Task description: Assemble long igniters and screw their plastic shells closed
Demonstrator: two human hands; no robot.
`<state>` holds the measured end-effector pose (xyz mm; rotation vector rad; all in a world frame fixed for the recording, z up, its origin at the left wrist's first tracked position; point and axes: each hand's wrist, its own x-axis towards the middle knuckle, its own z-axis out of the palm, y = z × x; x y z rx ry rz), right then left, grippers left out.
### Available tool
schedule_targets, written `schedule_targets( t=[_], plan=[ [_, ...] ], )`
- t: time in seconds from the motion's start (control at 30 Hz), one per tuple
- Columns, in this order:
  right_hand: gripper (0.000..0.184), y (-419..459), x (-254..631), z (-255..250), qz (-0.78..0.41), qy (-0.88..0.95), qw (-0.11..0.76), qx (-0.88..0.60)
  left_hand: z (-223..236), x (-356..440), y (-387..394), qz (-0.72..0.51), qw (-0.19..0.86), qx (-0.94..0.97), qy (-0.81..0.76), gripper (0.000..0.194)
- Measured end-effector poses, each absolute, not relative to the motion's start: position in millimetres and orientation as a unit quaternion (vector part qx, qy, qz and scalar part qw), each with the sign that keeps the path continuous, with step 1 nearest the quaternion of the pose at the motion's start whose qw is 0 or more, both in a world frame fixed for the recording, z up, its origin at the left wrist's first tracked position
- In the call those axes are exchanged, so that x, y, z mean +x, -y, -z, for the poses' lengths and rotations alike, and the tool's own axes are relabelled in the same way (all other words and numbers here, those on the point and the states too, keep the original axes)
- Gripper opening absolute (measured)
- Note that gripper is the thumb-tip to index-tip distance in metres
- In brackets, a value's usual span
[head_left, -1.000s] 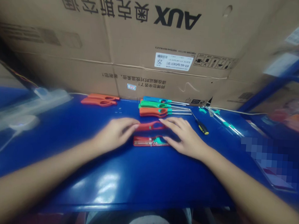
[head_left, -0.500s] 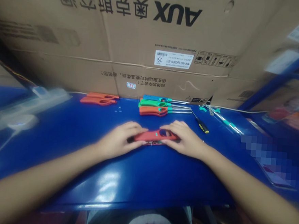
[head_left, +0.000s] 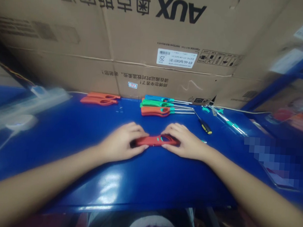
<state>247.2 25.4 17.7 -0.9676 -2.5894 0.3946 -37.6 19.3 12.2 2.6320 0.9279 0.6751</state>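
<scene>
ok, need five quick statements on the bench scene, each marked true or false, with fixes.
1. The left hand and right hand both grip the red plastic casing. True.
2. The black-and-yellow screwdriver is in the right hand. False: it lies on the glossy blue table.
3. The green plastic lighter lies between the blue plastic lighter and the orange plastic lighter. True.
4. The two orange plastic pieces lie right of those lighters in view. False: left.
5. The black AUX lettering appears upside down. True.

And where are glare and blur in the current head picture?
Head view: white glare on the blue table near its front edge; the white strip at left is smeared; the carton label is sharper; the red casing looks slightly soft.
</scene>
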Motion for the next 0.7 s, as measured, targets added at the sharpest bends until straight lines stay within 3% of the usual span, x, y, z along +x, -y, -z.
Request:
schedule_targets(
  t=[0.53, 0.7],
  plan=[
    [0.032, -24.2, 244.4, -14.5, -0.125, 0.915, 0.174, -0.343, -20.0, -40.0, -16.0, -0.174, 0.111, 0.918, -0.339, 0.025],
    [0.035, -20.8, 240.8, -17.5, -0.038, 0.930, 0.145, -0.335, -20.7, -36.4, -9.8, -0.110, 0.003, 0.930, -0.349, 0.030]
  ],
)
